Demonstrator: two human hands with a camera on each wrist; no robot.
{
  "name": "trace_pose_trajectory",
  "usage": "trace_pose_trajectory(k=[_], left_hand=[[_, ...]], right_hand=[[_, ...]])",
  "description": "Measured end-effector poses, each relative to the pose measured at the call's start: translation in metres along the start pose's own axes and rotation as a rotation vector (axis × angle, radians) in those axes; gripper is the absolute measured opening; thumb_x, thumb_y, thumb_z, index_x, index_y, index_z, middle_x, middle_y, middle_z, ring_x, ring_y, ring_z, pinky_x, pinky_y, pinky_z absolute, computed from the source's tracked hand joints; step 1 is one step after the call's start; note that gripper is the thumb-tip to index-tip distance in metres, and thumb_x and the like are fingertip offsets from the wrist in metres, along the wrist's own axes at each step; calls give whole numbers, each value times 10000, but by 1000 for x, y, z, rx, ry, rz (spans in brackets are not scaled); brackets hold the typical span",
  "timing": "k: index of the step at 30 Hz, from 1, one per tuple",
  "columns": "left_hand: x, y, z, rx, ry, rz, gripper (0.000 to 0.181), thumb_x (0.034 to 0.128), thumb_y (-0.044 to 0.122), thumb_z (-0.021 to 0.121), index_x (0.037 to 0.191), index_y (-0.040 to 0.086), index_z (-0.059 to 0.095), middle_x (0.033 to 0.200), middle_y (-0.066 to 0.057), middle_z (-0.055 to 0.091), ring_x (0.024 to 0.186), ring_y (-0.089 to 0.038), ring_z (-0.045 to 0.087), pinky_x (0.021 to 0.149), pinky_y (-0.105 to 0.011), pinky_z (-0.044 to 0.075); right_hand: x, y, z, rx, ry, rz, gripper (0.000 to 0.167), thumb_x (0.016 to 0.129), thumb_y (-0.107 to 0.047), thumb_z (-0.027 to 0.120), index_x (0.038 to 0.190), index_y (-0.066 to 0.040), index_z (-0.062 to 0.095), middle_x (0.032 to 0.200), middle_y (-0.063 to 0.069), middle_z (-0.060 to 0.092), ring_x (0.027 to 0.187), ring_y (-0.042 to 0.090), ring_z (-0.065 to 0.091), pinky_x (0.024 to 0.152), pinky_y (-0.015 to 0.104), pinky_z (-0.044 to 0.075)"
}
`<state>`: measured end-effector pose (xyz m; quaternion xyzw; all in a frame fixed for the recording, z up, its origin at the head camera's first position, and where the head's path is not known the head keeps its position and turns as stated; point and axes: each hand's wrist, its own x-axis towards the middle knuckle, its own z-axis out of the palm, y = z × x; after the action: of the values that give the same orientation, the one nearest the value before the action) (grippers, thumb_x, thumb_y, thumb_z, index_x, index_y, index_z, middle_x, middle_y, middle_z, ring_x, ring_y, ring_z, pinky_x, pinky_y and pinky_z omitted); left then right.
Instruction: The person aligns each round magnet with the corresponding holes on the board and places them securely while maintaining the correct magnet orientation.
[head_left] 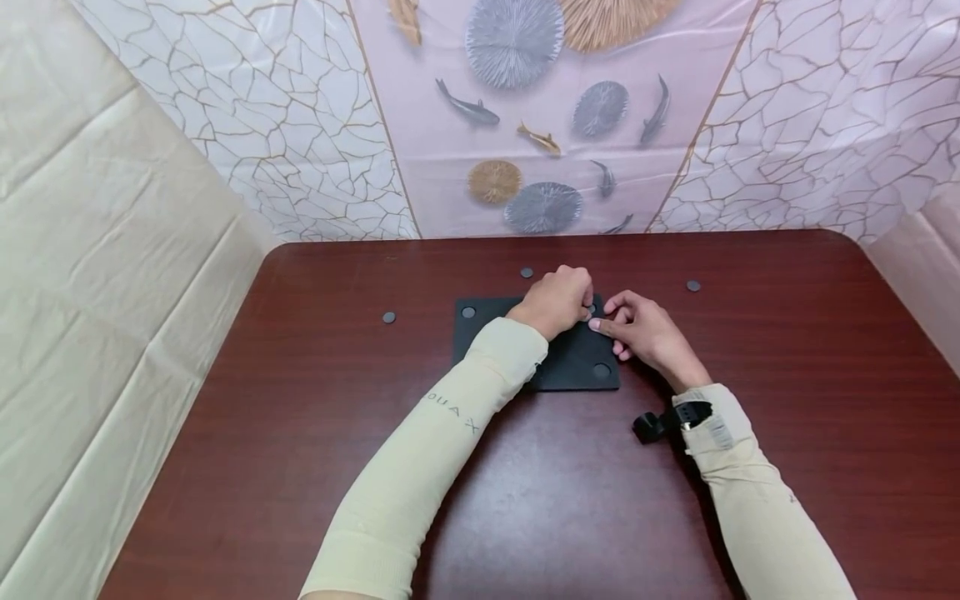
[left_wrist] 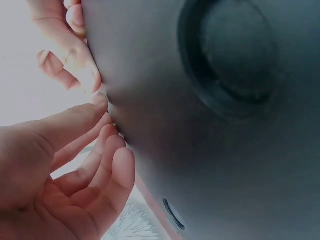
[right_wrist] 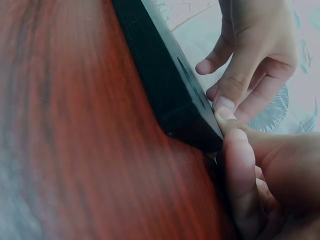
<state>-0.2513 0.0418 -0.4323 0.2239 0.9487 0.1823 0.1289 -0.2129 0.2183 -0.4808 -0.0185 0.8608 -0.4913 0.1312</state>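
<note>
From my end of the feed, the glossy red-brown wooden desk (head_left: 315,467) fills most of the head view. Over it reaches a cream fabric sleeve (head_left: 427,467) on the left arm, hiding the near left part of the flat, black rectangular board (head_left: 566,362) on the middle of the desk. I judge the board stiff and fairly light, best steadied by its side edges. Its recessed face is up, and its long axis seems to run left to right.

Both hands meet at the board's far right corner. The left hand (head_left: 555,298) bends its fingers down there; the right hand (head_left: 647,332) brings its thumb over the board's edge, index finger bent beside it. I cannot tell whether either pinches a disc.

The round near right recess (head_left: 602,370) looks dark; the far left one holds a lighter grey round face, probably a seated disc.

Three small, grey round discs lie flat and well apart: one left of the board (head_left: 388,317), one beyond it (head_left: 527,272), one to its right (head_left: 693,286). Having no long axis, they point nowhere; I expect them light, hard and slippery, best taken by the rim.
</note>
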Motion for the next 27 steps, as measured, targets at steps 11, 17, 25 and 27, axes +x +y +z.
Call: trace_pose_trajectory(k=[11, 17, 25, 27], left_hand=[[-3, -1, -2, 27, -22, -6, 145, 1016, 259, 743, 1150, 207, 765, 1105, 48, 715, 888, -119, 656, 820, -340, 556], [-5, -6, -5, 41, -34, 10, 224, 1026, 282, 727, 1237, 209, 748, 1183, 44, 715, 926, -118, 660, 841, -340, 562], [-12, -19, -11, 87, -11, 46, 340, 1055, 313, 678, 1382, 218, 690, 1356, 39, 681, 1104, -108, 671, 954, -356, 562], [-14, -22, -13, 104, -2, 54, 362, 1061, 318, 667, 1412, 231, 676, 1379, 47, 674, 1163, -108, 662, 978, -363, 559]], right_hand=[[0, -1, -2, 1, -9, 10, 399, 1017, -220, 743, 1224, 36, 516, 763, 38, 567, 537, 90, 613, 525, 253, 568], [-1, -3, 0, 4, -16, 14, 404, 1019, -222, 741, 1229, 38, 515, 756, 38, 575, 539, 88, 616, 526, 254, 569], [0, -4, -1, 0, -18, 20, 400, 1023, -223, 736, 1229, 35, 512, 756, 40, 569, 538, 95, 613, 522, 259, 563], [0, -4, -2, -4, -13, 24, 402, 1022, -235, 737, 1229, 28, 514, 769, 42, 567, 544, 97, 615, 526, 260, 564]])
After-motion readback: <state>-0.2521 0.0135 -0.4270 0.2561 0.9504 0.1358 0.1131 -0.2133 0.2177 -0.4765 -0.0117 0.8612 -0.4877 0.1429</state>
